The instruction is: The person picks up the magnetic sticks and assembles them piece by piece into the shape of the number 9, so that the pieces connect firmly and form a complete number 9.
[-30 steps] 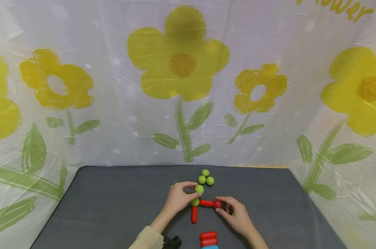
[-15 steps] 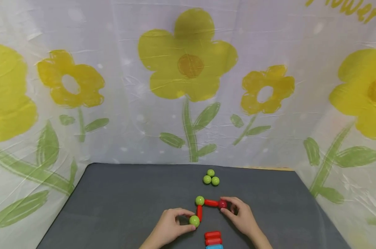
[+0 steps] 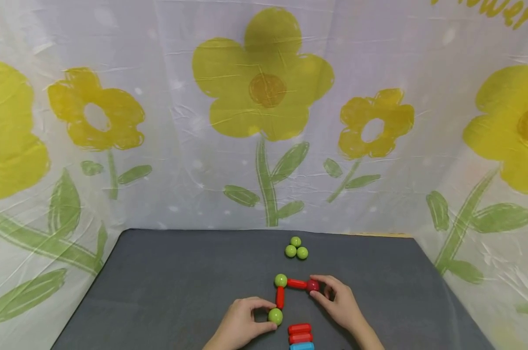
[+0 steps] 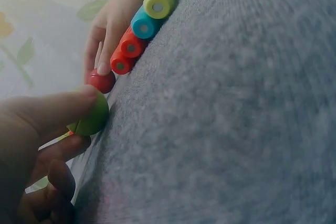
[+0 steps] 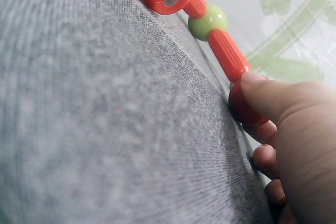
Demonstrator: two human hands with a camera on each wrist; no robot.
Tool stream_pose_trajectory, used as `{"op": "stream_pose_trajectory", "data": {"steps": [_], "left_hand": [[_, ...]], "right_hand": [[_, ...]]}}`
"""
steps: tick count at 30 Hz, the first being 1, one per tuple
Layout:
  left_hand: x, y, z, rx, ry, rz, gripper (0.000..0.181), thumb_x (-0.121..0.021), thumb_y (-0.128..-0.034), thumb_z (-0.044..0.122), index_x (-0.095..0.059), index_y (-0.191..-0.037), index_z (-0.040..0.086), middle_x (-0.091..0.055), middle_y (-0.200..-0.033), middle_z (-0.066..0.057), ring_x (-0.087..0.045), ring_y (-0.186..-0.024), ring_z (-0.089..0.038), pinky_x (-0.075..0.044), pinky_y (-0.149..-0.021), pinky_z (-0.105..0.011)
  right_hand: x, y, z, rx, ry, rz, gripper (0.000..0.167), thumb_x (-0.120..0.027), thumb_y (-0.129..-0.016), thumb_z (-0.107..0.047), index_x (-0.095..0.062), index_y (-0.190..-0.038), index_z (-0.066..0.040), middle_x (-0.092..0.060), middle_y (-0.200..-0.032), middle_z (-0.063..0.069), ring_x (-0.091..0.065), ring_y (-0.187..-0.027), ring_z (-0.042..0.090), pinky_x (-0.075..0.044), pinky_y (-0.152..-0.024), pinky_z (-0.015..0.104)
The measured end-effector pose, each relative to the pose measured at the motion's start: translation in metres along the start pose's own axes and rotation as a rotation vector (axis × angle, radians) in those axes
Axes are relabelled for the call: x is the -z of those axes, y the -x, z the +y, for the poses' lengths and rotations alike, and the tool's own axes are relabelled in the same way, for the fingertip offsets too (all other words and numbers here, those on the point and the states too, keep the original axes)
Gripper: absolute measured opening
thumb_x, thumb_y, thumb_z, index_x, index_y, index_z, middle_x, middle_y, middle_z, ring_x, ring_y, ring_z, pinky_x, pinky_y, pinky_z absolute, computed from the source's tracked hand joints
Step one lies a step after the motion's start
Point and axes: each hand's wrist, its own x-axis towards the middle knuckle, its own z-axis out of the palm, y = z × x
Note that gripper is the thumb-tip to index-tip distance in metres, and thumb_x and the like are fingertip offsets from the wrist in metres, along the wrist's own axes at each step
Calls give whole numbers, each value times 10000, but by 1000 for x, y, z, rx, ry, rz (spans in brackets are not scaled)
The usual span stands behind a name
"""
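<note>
In the head view, my left hand (image 3: 242, 323) pinches a green ball (image 3: 275, 317) between thumb and index finger, at the near end of an upright-running red rod (image 3: 280, 297). That rod's far end meets a corner green ball (image 3: 280, 280). From the corner, a second red rod (image 3: 296, 283) runs right to a dark red ball (image 3: 312, 285), which my right hand (image 3: 340, 301) pinches with thumb and finger. The left wrist view shows my thumb over the green ball (image 4: 94, 114). In the right wrist view the red ball (image 5: 244, 103) is partly covered by my thumb.
A cluster of green balls (image 3: 296, 249) lies farther back on the dark grey table (image 3: 181, 272). Closer in is a row of rods: red rods (image 3: 300, 328), a blue rod (image 3: 302, 346) and, in the left wrist view, a yellow-green rod (image 4: 160, 1). A flower-printed curtain (image 3: 181, 170) stands behind.
My left hand has brought the green ball from near the corner ball toward me, to the near end of the red rod. My right hand keeps holding the red ball.
</note>
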Motion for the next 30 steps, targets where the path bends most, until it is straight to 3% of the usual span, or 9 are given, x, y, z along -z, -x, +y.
{"op": "stream_pose_trajectory", "data": {"steps": [18,21,24,27,30], "left_hand": [[-3,-6,2,-4,-43,41,394,-956,-788,355,-790,-1124,233,-714,-947,149,-458,-575,-88,-376,-532,-262],[-1,-8,1,-30,-68,48,545,-965,-775,394,-743,-1225,183,-682,-1037,93,-484,-614,-79,-418,-564,-255],[5,-12,0,-62,-105,29,802,-965,-756,473,-633,-1409,146,-622,-1234,14,-490,-695,-79,-434,-615,-249],[11,-21,-2,-80,-155,-30,1046,-947,-739,567,-480,-1575,147,-523,-1455,-42,-503,-823,-86,-447,-695,-268],[15,-31,-6,-119,-210,-90,1182,-934,-727,618,-369,-1654,150,-441,-1596,-56,-560,-1022,-108,-512,-837,-319]], "right_hand": [[3,-3,-2,-12,16,-12,351,-868,-908,-270,-783,-1247,-240,-576,-825,-108,-485,-652,44,-388,-596,226],[3,-3,-1,-4,10,-11,358,-869,-905,-263,-782,-1251,-232,-571,-821,-106,-483,-652,43,-393,-599,227],[2,-2,-2,4,3,-6,359,-869,-904,-259,-783,-1251,-228,-576,-828,-108,-482,-652,43,-395,-597,229],[1,-1,-2,9,-3,-3,361,-869,-904,-255,-782,-1253,-226,-583,-836,-108,-480,-648,42,-395,-592,229],[0,0,-1,10,-9,-4,375,-873,-899,-248,-777,-1261,-218,-584,-830,-101,-480,-643,39,-393,-589,226]]}}
